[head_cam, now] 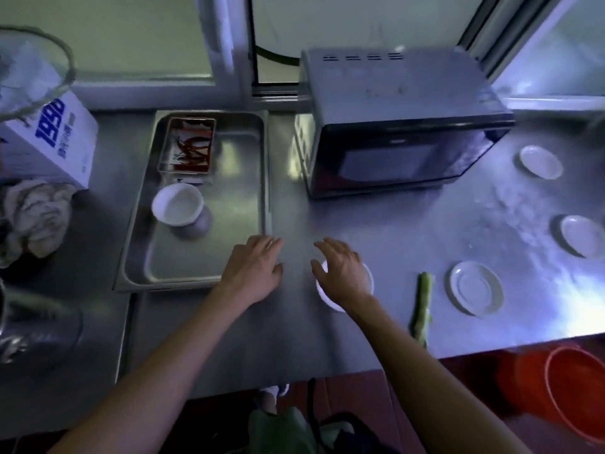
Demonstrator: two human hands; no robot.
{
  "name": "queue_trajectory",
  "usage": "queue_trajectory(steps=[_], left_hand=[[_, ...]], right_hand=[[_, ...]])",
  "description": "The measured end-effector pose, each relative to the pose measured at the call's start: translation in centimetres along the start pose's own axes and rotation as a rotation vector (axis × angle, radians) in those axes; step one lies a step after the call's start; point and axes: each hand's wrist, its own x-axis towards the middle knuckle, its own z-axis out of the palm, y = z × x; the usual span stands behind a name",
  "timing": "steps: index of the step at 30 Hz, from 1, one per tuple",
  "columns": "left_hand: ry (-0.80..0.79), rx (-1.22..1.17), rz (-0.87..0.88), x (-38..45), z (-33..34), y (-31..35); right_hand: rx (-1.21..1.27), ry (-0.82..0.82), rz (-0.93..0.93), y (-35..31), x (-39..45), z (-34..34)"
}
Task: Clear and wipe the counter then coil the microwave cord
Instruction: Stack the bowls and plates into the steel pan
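Note:
On the steel counter [294, 339] my right hand [342, 271] hovers, fingers spread, over a small white saucer [327, 298] that it partly hides. My left hand [253, 270] is open and flat, just beside the front right corner of a steel tray [137, 260]. The tray holds a white bowl [178, 204] and a small dish of red chillies [190, 144]. A green vegetable stalk [423, 304] lies right of my right hand. More white saucers [475, 287] [579, 235] [540, 162] sit further right. The microwave [402, 126] stands at the back, its dark cord [276, 57] running behind it.
A crumpled cloth [36, 214] and a white box with blue print [52, 139] sit at the left, under a glass bowl rim [42, 70]. A metal vessel [36, 332] stands at the near left. A red bucket [573, 391] is on the floor at the right.

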Motion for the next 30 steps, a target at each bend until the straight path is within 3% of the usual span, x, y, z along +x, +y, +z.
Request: queue_trajectory(steps=[16, 30], left_hand=[[-0.094, 0.064, 0.206, -7.2, 7.0, 19.4], [-0.138, 0.123, 0.151, -6.3, 7.9, 19.9]], right_hand=[[0.053, 0.069, 0.190, 13.6, -20.3, -4.9], [0.101, 0.041, 0.204, 15.1, -21.2, -4.2]])
